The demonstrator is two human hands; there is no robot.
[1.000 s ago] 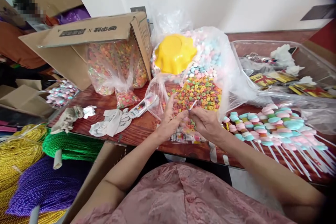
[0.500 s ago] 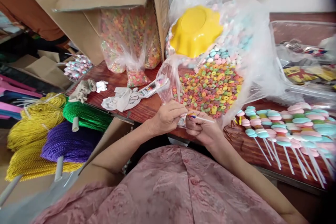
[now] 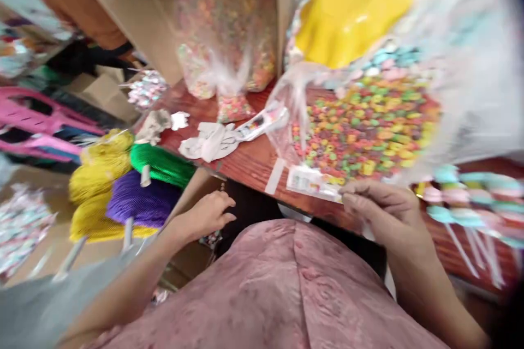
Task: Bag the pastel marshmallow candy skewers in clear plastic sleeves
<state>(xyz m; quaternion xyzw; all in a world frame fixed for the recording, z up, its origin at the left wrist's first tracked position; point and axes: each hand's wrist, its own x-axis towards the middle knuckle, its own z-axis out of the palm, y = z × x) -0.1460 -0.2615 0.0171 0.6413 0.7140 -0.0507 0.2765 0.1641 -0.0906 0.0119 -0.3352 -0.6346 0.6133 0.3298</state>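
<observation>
My left hand [image 3: 213, 211] is off the table's front edge, left of my body, with its fingers loosely curled and apart, holding nothing. My right hand [image 3: 382, 210] is at the table edge, thumb and finger closed at the right end of a small clear printed packet [image 3: 309, 181]. That packet lies flat before a clear bag of colourful ring-shaped beads [image 3: 368, 131]. Behind the right fingers something whitish shows, too blurred to name. Right of that hand lie pastel candy-like sticks [image 3: 478, 202] with white stems.
A yellow scalloped bowl [image 3: 352, 5] rests upside down on pastel beads. Bagged beads [image 3: 229, 38] sit in a cardboard box [image 3: 139, 38]. A crumpled white glove [image 3: 208, 142] lies on the table. Yellow, green and purple cord bundles [image 3: 141, 202] are at the left. A person in orange-brown [image 3: 77, 0] is behind.
My hands have parted: the left moved down and left off the table, the right moved right to the clear packet. The white stick between them is no longer clearly seen. The view shifted left.
</observation>
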